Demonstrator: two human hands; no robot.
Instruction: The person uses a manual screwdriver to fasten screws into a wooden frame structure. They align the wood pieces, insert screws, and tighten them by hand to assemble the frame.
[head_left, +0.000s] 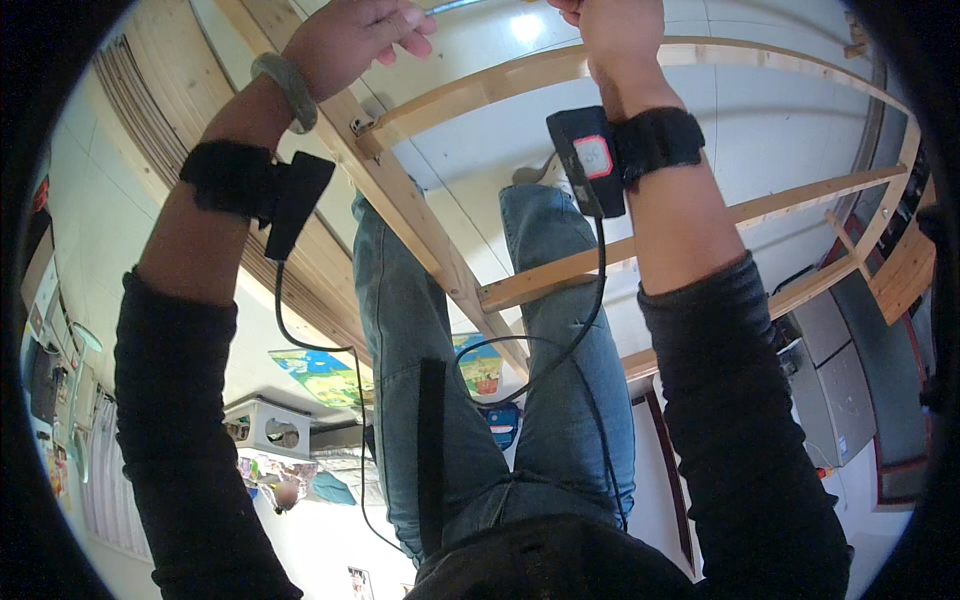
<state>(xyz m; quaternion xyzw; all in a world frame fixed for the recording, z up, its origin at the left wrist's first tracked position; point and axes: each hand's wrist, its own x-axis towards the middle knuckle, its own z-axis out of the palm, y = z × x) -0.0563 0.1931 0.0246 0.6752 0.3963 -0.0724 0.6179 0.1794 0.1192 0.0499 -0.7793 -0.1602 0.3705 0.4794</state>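
The left hand (355,40) is curled, its fingers bent around a thin, pale blue-grey rod (455,6) that runs along the top edge of the picture, just above the long diagonal beam of the wooden frame (420,215). The right hand (615,30) is closed too and seems to pinch the same rod further along, though its fingertips are cut off at the edge, so the hold itself is hard to read. Only a short stretch of the rod shows; it looks slim, stiff and light — smooth enough to slip, so a firm pinch near each end would likely suit it better than a loose one. The frame is bare timber, rails joined to the beam with a small metal bracket (358,126), and it looks rigid and heavy. Below the beam hang the person's legs in blue jeans (410,330), standing on or between the rails. Each forearm carries a black strap with a small black device (590,160), and black cables (310,345) trail from them across the jeans — these could catch on the rails. A green bangle (290,90) sits on the left wrist, close to the beam.
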